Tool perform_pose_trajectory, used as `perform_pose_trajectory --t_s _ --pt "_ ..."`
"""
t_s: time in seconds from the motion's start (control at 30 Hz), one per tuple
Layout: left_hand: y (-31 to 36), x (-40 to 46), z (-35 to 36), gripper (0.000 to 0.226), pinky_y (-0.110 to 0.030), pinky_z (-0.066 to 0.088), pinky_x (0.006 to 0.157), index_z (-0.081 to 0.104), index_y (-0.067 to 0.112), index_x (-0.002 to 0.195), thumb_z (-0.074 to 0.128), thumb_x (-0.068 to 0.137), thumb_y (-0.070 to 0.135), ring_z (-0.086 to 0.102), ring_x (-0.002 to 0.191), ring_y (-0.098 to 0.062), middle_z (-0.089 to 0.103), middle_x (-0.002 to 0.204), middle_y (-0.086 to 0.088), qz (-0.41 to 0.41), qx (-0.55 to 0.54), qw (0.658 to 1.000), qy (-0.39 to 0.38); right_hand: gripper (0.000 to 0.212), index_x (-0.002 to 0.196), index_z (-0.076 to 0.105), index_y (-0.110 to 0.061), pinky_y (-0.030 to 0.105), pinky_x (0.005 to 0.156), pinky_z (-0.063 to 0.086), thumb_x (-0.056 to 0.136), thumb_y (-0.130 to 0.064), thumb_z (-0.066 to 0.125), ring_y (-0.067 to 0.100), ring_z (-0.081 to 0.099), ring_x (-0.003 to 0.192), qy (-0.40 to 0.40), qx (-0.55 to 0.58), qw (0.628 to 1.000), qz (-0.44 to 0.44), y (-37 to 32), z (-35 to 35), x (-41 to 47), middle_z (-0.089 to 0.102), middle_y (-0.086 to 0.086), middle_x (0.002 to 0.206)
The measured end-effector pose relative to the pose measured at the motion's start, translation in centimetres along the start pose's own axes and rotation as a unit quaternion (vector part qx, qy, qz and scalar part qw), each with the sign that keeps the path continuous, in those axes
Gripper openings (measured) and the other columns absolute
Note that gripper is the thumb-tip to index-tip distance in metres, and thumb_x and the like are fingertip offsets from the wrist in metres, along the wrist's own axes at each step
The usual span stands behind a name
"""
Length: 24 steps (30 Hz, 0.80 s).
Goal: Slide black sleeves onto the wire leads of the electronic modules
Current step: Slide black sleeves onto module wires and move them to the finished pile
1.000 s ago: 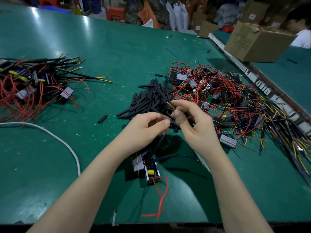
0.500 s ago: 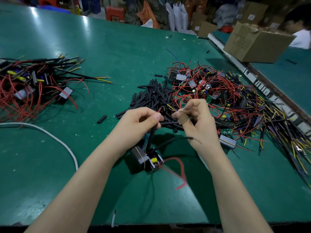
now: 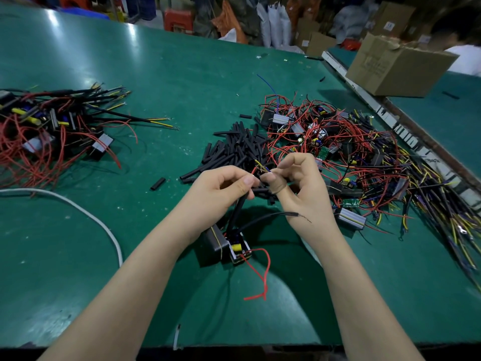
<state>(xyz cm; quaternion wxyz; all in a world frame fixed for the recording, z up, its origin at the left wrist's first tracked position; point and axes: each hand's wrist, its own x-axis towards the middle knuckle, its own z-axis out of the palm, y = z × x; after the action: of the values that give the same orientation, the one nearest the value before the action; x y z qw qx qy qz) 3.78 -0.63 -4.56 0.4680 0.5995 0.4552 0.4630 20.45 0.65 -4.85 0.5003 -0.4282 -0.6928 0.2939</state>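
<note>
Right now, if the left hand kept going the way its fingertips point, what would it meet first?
The left hand points right, toward the right hand. It would likely meet that hand's thumb first, with the wire tips pinched between them; depth is hard to judge.

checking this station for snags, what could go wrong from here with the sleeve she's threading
1. The left hand holds the black sleeve while the right hand pinches the bare wire tips; fine strands could splay and jam at the sleeve mouth.
2. The module hangs from its leads, so a hard pull may strain the joints.
3. Its loose red wire could catch on a forearm.
</note>
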Motion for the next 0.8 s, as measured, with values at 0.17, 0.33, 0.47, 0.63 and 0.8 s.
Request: perform_pose_trajectory --t_s 0.17,0.33,0.47,0.63,0.8 --pt "0.0 0.1 0.1 0.016 -0.008 0.038 0.059 0.068 0.023 0.086 0.054 0.095 0.022 0.049 0.059 0.004 0.065 0.065 0.014 0.000 -0.005 1.000 0.003 0.027 0.093 0.044 -0.032 0.012 0.074 0.041 0.091 -0.015 0.064 0.008 0.062 0.086 -0.004 0.012 1.000 0.000 -0.1 0.0 0.0 0.062 -0.007 0.085" --pt "0.1 -0.1 0.2 0.015 -0.013 0.040 0.064 0.066 0.021 0.086 0.054 0.095 0.018 0.049 0.066 -0.003 0.062 0.065 0.012 0.032 0.032 0.998 -0.042 0.023 0.097 0.048 -0.032 0.023 0.076 0.046 0.090 -0.014 0.062 0.014 0.063 0.083 -0.001 0.000 1.000 -0.018 -0.2 0.2 0.0 0.067 0.004 0.084" --pt "0.1 0.0 0.2 0.013 -0.012 0.040 0.068 0.064 0.018 0.093 0.053 0.095 0.013 0.051 0.065 0.002 0.061 0.066 0.010 0.053 0.063 0.995 -0.048 0.019 0.099 0.061 -0.020 0.011 0.074 0.044 0.092 -0.002 0.059 0.001 0.064 0.077 -0.012 -0.002 0.999 -0.037 -0.2 0.3 -0.1 0.067 -0.006 0.082" --pt "0.1 0.0 0.1 0.015 -0.010 0.038 0.064 0.062 0.024 0.089 0.053 0.095 0.013 0.049 0.060 0.005 0.062 0.070 0.010 0.064 0.113 0.991 -0.042 0.016 0.100 0.066 -0.014 0.012 0.075 0.045 0.092 -0.002 0.060 0.005 0.065 0.080 -0.021 -0.005 0.999 -0.041 -0.4 0.3 -0.1 0.068 0.003 0.087" --pt "-0.1 -0.3 0.9 0.001 -0.017 0.040 0.073 0.061 0.022 0.089 0.061 0.089 0.023 0.053 0.078 -0.005 0.059 0.087 0.004 0.094 0.203 0.970 0.095 0.013 0.099 0.069 -0.011 0.010 0.074 0.043 0.091 -0.005 0.061 0.001 0.057 0.079 0.014 -0.078 0.995 -0.059 -0.3 0.3 -0.1 0.065 0.003 0.088"
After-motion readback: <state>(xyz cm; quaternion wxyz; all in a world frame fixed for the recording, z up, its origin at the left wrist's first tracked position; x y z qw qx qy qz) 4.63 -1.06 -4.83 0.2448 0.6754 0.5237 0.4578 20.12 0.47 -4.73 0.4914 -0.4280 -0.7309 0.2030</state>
